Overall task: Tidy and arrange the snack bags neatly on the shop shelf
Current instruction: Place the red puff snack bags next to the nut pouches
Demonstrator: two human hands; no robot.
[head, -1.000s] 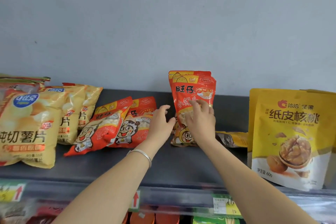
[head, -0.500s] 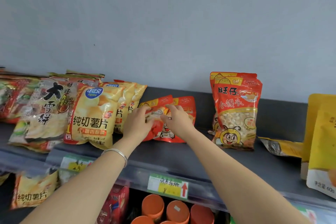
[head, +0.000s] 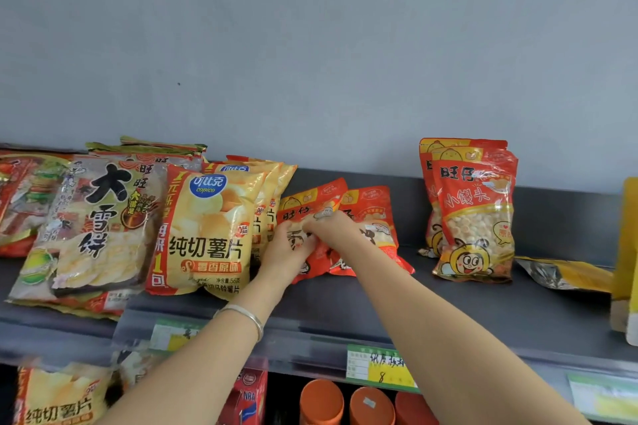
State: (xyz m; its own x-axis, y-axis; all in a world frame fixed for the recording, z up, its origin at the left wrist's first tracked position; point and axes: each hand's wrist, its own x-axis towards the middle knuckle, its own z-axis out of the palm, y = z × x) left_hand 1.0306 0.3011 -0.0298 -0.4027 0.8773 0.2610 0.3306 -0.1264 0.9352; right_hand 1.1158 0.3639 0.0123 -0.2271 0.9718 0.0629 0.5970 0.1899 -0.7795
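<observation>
Yellow chip bags point(head: 207, 228) at 9 o'clock, just beside slumped red bag point(head: 312, 198). Left hand point(head: 288, 252) gripping bag's 7 o'clock edge, fingers curled round it. Right hand point(head: 333, 229) pinching bag face. Bag lying back on shelf point(head: 379, 304), long axis roughly 6-to-12, overlapping second red bag point(head: 374, 214). Upright red bags point(head: 478, 214) at 3 o'clock, well apart; right hand nearer. Probably standing bag up next.
</observation>
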